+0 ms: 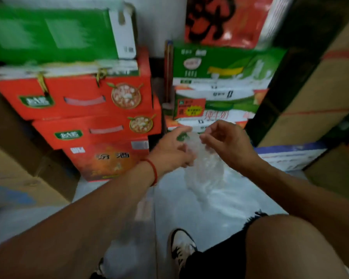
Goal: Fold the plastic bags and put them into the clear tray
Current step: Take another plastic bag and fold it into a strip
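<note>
A clear, crumpled plastic bag (205, 168) hangs in the air above the pale floor, between both hands. My left hand (171, 150) grips the bag's upper left part, fingers curled into the film. My right hand (228, 141) pinches the top right of the bag with curled fingers. A small green patch shows at the bag's top near my left thumb. The frame is motion-blurred. No clear tray is in view.
Red gift boxes (93, 121) are stacked at the left, with green and white cartons (220, 85) behind the hands. Brown cardboard boxes (318, 101) stand at the right and another (18, 178) at the left. My knee (290, 246) and shoe (181, 246) are below, over the pale floor (189, 208).
</note>
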`<action>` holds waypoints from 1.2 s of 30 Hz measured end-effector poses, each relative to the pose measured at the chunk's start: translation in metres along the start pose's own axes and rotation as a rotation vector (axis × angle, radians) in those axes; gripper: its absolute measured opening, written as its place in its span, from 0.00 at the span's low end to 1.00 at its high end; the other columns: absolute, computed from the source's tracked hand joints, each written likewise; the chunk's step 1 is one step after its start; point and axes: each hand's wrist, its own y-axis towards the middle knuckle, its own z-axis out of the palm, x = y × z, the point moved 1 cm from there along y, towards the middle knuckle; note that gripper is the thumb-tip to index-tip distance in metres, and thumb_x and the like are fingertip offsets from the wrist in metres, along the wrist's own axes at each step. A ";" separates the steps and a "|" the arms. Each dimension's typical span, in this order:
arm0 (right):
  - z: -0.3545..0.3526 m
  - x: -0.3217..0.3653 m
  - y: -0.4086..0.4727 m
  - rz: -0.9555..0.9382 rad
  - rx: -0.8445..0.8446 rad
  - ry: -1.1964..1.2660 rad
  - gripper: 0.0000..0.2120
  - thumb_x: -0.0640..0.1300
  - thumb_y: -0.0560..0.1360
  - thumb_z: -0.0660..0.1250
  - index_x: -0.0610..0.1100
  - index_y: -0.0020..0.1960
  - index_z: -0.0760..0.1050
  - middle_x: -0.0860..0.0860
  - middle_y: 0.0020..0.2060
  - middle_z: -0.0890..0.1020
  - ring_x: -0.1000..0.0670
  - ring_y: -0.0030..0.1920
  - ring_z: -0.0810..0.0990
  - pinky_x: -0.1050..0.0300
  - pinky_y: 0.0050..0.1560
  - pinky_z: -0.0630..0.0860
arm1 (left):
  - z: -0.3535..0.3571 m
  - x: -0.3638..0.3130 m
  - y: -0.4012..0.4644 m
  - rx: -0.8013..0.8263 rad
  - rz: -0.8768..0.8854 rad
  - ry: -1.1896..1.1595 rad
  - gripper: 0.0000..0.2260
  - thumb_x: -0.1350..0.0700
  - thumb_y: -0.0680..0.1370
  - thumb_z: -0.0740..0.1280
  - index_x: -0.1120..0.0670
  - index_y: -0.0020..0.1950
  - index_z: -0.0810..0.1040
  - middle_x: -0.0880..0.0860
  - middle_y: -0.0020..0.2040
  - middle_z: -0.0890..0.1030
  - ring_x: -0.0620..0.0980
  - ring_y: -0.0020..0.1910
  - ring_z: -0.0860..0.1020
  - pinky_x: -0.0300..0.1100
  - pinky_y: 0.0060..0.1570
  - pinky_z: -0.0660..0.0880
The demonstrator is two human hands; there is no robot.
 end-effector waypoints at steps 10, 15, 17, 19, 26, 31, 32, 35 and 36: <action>-0.045 0.068 0.008 -0.202 0.090 -0.212 0.08 0.46 0.75 0.78 0.47 0.52 0.82 0.52 0.34 0.80 0.56 0.34 0.77 0.57 0.38 0.75 | -0.037 -0.041 -0.034 -0.249 0.158 -0.264 0.09 0.67 0.80 0.66 0.57 0.50 0.84 0.58 0.41 0.83 0.55 0.41 0.81 0.42 0.37 0.81; -0.008 0.052 0.024 -0.236 0.121 -0.093 0.02 0.44 0.78 0.75 0.48 0.45 0.84 0.54 0.40 0.85 0.51 0.40 0.82 0.56 0.41 0.79 | -0.055 -0.034 -0.024 -0.029 0.196 -0.162 0.21 0.59 0.77 0.74 0.44 0.67 0.79 0.50 0.59 0.84 0.47 0.57 0.82 0.40 0.49 0.80; 0.004 0.050 0.032 -0.243 0.154 -0.089 0.02 0.44 0.78 0.75 0.49 0.46 0.84 0.55 0.41 0.85 0.53 0.42 0.83 0.59 0.43 0.78 | -0.054 -0.030 -0.018 0.004 0.217 -0.071 0.25 0.59 0.75 0.76 0.41 0.69 0.77 0.50 0.60 0.84 0.46 0.59 0.82 0.41 0.54 0.80; 0.013 0.047 0.038 -0.247 0.118 -0.138 0.02 0.45 0.79 0.73 0.49 0.50 0.85 0.56 0.45 0.84 0.56 0.46 0.81 0.59 0.47 0.77 | -0.052 -0.029 -0.011 -0.146 0.249 -0.012 0.18 0.60 0.76 0.75 0.46 0.64 0.82 0.50 0.56 0.85 0.49 0.57 0.83 0.39 0.51 0.80; 0.023 0.060 0.028 -0.282 0.072 -0.220 0.20 0.62 0.77 0.68 0.54 0.64 0.75 0.58 0.61 0.75 0.59 0.62 0.73 0.66 0.60 0.70 | -0.062 -0.035 0.000 -0.533 0.048 -0.442 0.09 0.63 0.76 0.74 0.56 0.56 0.83 0.56 0.46 0.86 0.54 0.44 0.84 0.48 0.46 0.82; 0.041 0.052 0.027 -0.196 0.135 -0.130 0.20 0.49 0.75 0.77 0.53 0.63 0.73 0.59 0.58 0.78 0.62 0.57 0.76 0.66 0.57 0.73 | -0.066 -0.043 -0.001 -0.498 0.033 -0.753 0.13 0.65 0.77 0.71 0.60 0.62 0.80 0.57 0.44 0.85 0.47 0.37 0.82 0.38 0.37 0.80; 0.042 0.052 0.028 -0.160 0.119 -0.055 0.18 0.46 0.75 0.77 0.53 0.61 0.74 0.60 0.54 0.80 0.62 0.55 0.78 0.64 0.57 0.76 | -0.068 -0.043 -0.002 -0.490 0.029 -0.784 0.13 0.65 0.77 0.71 0.60 0.62 0.80 0.57 0.45 0.85 0.47 0.37 0.82 0.38 0.37 0.81; 0.043 0.051 0.033 -0.130 0.086 -0.007 0.13 0.41 0.76 0.77 0.53 0.56 0.78 0.57 0.44 0.83 0.59 0.49 0.82 0.58 0.58 0.78 | -0.074 -0.043 -0.006 -0.469 0.053 -0.800 0.15 0.67 0.77 0.70 0.60 0.63 0.78 0.60 0.49 0.83 0.48 0.37 0.83 0.39 0.39 0.82; 0.042 0.050 0.034 -0.129 0.080 -0.012 0.13 0.40 0.76 0.76 0.53 0.55 0.79 0.56 0.42 0.83 0.58 0.48 0.82 0.58 0.58 0.79 | -0.077 -0.043 -0.008 -0.479 0.067 -0.783 0.14 0.67 0.78 0.70 0.60 0.63 0.78 0.59 0.50 0.83 0.49 0.38 0.82 0.40 0.40 0.82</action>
